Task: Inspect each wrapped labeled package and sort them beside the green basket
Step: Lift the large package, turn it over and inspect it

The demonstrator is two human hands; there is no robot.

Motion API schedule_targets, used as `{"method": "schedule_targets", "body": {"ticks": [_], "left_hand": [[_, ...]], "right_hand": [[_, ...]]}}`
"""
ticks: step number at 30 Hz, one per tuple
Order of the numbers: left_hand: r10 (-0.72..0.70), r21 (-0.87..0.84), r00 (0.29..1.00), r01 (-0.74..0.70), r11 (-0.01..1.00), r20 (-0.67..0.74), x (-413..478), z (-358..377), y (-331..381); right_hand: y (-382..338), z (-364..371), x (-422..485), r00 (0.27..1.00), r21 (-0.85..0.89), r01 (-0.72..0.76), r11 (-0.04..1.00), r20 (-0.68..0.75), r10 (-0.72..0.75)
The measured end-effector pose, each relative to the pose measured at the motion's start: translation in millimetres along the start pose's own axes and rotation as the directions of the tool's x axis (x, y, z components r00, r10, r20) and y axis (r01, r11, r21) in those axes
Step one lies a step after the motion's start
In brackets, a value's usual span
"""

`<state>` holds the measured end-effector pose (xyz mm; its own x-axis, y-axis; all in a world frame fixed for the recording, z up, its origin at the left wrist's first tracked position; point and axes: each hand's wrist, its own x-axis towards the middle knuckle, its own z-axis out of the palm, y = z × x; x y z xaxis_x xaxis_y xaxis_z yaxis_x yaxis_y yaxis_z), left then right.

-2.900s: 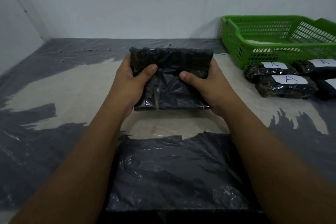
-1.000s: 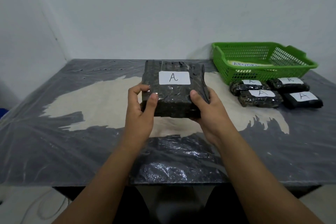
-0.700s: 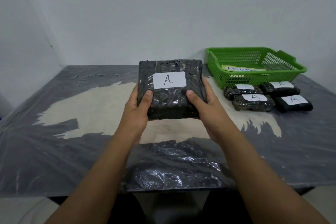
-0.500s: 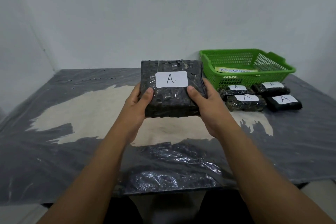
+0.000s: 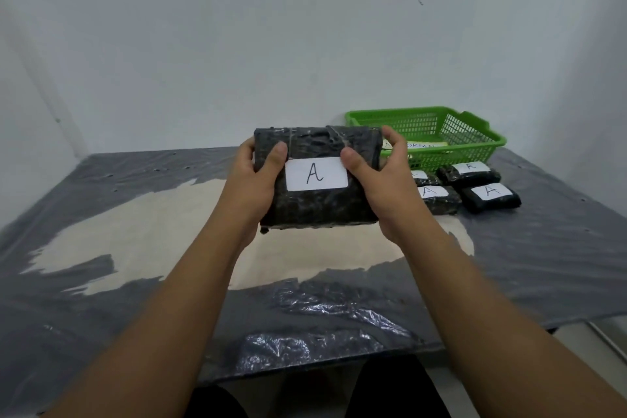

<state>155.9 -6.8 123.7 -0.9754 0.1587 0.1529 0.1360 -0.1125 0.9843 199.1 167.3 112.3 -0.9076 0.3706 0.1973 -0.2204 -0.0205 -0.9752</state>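
I hold a black plastic-wrapped package (image 5: 317,207) with a white label marked "A" up above the table, its labelled face tilted toward me. My left hand (image 5: 249,187) grips its left side, thumb on the front by the label. My right hand (image 5: 385,187) grips the right side, thumb at the label's corner and fingers curled over the top edge. The green basket (image 5: 475,149) stands at the back right with a labelled card inside. In front of it lie several smaller black packages (image 5: 490,197) labelled "A"; my right hand partly hides the left ones.
The table (image 5: 101,248) is covered in dark plastic sheet with a worn pale patch in the middle. White walls close in behind and at the left. The table's front edge runs just above my lap, and its right edge falls off beyond the packages.
The package was turned from its plain side to its labelled side, then raised and tilted more toward me. My hands shifted higher on its sides. The camera view lifted.
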Motion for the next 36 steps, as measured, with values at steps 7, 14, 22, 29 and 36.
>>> {"method": "schedule_targets", "body": {"ticks": [7,14,22,29,36], "left_hand": [[0.136,0.022,0.987,-0.139,0.99,0.086,2,20,5],[0.176,0.046,0.981,-0.18,0.983,0.082,25,35,7],[0.179,0.052,0.982,-0.176,0.983,-0.065,76,71,-2],[-0.057,0.135,0.965,0.022,0.991,0.257,119,115,-35],[0.042,0.076,0.977,-0.059,0.995,0.208,180,157,-53]], "right_hand": [[-19,-9,13,0.997,-0.045,0.016,0.999,-0.073,-0.02],[-18,-20,26,0.988,-0.108,0.106,0.988,-0.1,-0.117],[12,-57,51,0.994,-0.3,0.101,0.949,-0.003,-0.106],[19,-90,110,0.955,-0.192,0.132,0.973,-0.239,-0.176],[24,-120,177,0.99,-0.221,0.043,0.974,-0.124,-0.072]]}}
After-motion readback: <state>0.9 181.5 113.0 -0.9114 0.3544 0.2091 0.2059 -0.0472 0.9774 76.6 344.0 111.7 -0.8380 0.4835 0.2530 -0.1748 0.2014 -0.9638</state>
